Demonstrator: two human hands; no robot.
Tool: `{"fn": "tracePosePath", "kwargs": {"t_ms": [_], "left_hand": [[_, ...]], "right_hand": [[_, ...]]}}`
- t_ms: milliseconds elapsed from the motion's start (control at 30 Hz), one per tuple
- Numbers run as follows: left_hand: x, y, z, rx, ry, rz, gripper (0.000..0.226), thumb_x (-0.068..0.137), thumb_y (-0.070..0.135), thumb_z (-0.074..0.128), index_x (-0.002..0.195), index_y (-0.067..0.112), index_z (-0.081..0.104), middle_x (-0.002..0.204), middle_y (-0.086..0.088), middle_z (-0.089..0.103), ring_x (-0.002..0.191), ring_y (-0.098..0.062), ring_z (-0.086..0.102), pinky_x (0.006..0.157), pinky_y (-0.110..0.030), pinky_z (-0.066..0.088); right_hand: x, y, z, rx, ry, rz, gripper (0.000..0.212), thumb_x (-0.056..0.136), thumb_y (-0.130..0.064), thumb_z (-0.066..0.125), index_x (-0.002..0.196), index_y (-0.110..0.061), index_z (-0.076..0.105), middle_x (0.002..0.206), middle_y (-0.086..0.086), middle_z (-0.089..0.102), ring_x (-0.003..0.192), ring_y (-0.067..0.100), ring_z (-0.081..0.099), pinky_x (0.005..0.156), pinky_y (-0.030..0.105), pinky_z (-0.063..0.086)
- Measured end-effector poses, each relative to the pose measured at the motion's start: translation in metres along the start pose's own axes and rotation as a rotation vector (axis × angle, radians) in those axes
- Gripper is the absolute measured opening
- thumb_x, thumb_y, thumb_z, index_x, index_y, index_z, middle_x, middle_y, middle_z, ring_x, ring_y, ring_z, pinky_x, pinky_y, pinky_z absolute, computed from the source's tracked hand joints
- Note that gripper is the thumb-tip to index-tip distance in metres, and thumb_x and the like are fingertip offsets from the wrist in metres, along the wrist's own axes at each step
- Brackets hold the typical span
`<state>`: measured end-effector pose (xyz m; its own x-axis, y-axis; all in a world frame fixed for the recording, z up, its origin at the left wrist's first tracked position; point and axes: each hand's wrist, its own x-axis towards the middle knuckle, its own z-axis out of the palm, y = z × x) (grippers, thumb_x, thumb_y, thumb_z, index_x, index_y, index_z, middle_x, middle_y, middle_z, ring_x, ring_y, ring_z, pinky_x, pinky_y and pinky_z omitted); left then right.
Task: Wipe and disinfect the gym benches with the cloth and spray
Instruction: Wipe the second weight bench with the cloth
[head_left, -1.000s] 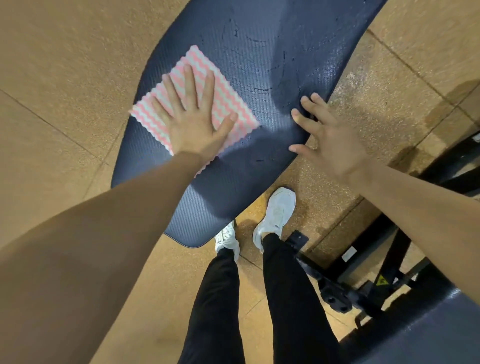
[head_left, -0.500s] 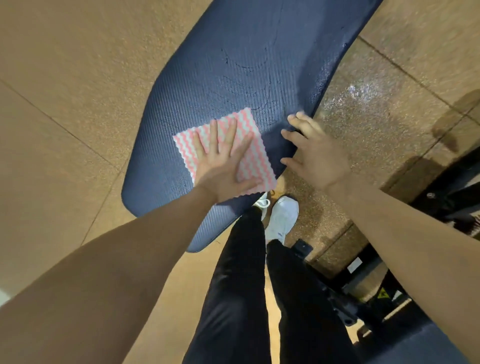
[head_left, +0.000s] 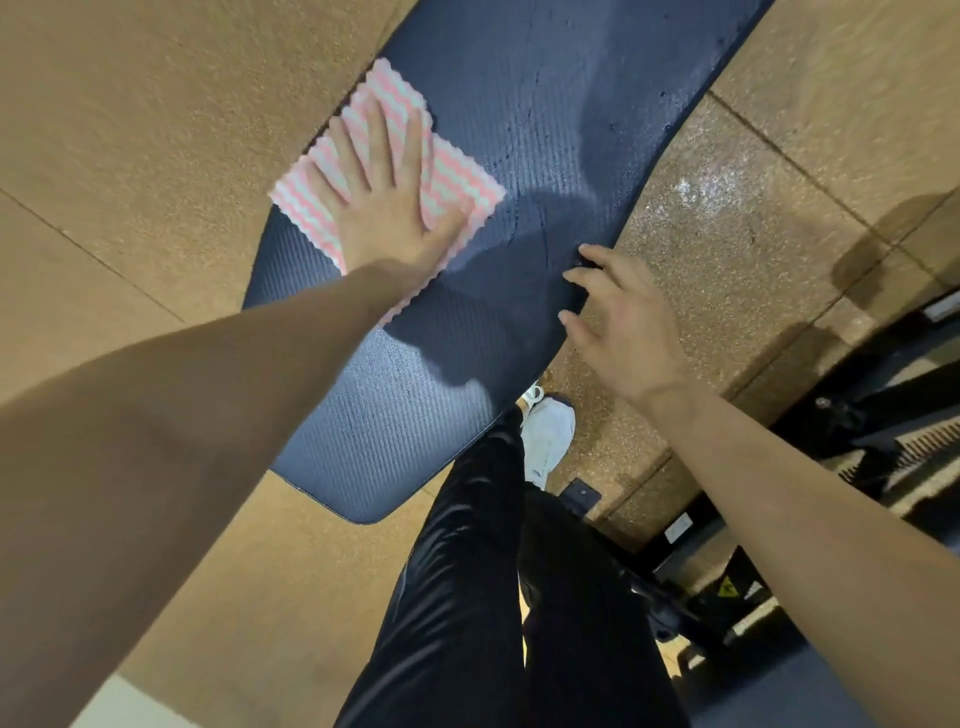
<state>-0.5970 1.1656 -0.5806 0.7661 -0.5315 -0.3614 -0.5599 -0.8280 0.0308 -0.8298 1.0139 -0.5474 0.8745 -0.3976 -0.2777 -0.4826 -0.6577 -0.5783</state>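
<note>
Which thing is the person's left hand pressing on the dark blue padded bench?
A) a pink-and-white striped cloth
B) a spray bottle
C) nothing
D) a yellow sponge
A: the left hand lies flat, fingers spread, on the pink-and-white wavy-striped cloth atop the dark blue padded bench.

left hand (head_left: 387, 208) flat, fingers spread; right hand (head_left: 618, 322) relaxed, fingers apart

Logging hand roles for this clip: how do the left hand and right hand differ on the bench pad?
The left hand lies flat, fingers spread, pressing the pink-striped cloth onto the bench pad; the right hand has no cloth under it. The left hand sits near the pad's left edge; the right hand's fingertips meet its right edge. Neither grips anything.
</note>
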Motion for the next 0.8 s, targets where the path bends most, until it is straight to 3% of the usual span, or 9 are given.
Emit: {"fn": "tracePosePath", "kwargs": {"t_ms": [100,200,367,500,600,800], "left_hand": [[-0.023,0.034,0.009,-0.028,-0.046,0.134,0.092,0.092,0.080,0.030,0.166,0.032,0.005,0.173,-0.015,0.000,0.156,-0.052,-0.002,0.116,-0.078,-0.001],[-0.049,0.060,0.022,0.008,-0.081,0.260,0.093,0.092,0.083,0.022,0.166,0.031,0.001,0.173,-0.016,-0.003,0.155,-0.054,-0.002,0.115,-0.078,-0.002],[-0.069,0.076,0.030,0.021,-0.114,0.411,0.094,0.090,0.086,0.020,0.165,0.033,-0.003,0.173,-0.012,-0.011,0.155,-0.051,-0.009,0.115,-0.080,0.001],[-0.060,0.069,0.032,0.036,-0.136,0.465,0.098,0.086,0.091,0.022,0.165,0.037,-0.003,0.173,-0.009,-0.012,0.155,-0.051,-0.011,0.114,-0.081,0.004],[-0.039,0.061,0.026,0.017,-0.114,0.427,0.096,0.086,0.092,0.026,0.164,0.042,0.001,0.174,-0.005,-0.009,0.156,-0.049,-0.008,0.115,-0.080,0.000],[0.048,0.051,-0.018,-0.085,-0.026,0.072,0.087,0.092,0.086,0.022,0.164,0.042,0.004,0.174,-0.007,-0.003,0.155,-0.053,-0.004,0.111,-0.082,-0.002]], "right_hand": [[0.023,0.008,-0.020,-0.031,0.054,0.091,0.046,0.091,-0.022,0.072,0.134,-0.009,0.060,0.151,0.010,0.045,0.137,0.027,0.041,0.116,0.045,0.036],[0.052,0.019,-0.038,-0.109,0.093,0.129,0.054,0.093,-0.027,0.069,0.142,-0.012,0.052,0.157,0.011,0.037,0.143,0.031,0.036,0.117,0.048,0.032],[0.093,0.034,-0.057,-0.292,-0.033,0.141,0.073,0.097,-0.044,0.061,0.158,-0.020,0.030,0.169,0.005,0.016,0.156,0.029,0.012,0.125,0.049,0.017],[0.097,0.040,-0.057,-0.316,-0.026,0.086,0.072,0.095,-0.048,0.062,0.155,-0.016,0.038,0.166,0.012,0.025,0.154,0.034,0.016,0.125,0.050,0.017],[0.100,0.042,-0.060,-0.309,-0.027,0.086,0.072,0.093,-0.050,0.065,0.152,-0.015,0.043,0.162,0.014,0.032,0.152,0.036,0.021,0.123,0.051,0.026],[0.105,0.047,-0.064,-0.296,-0.033,0.054,0.073,0.089,-0.052,0.069,0.148,-0.014,0.049,0.156,0.014,0.040,0.149,0.036,0.027,0.120,0.050,0.033]]}}
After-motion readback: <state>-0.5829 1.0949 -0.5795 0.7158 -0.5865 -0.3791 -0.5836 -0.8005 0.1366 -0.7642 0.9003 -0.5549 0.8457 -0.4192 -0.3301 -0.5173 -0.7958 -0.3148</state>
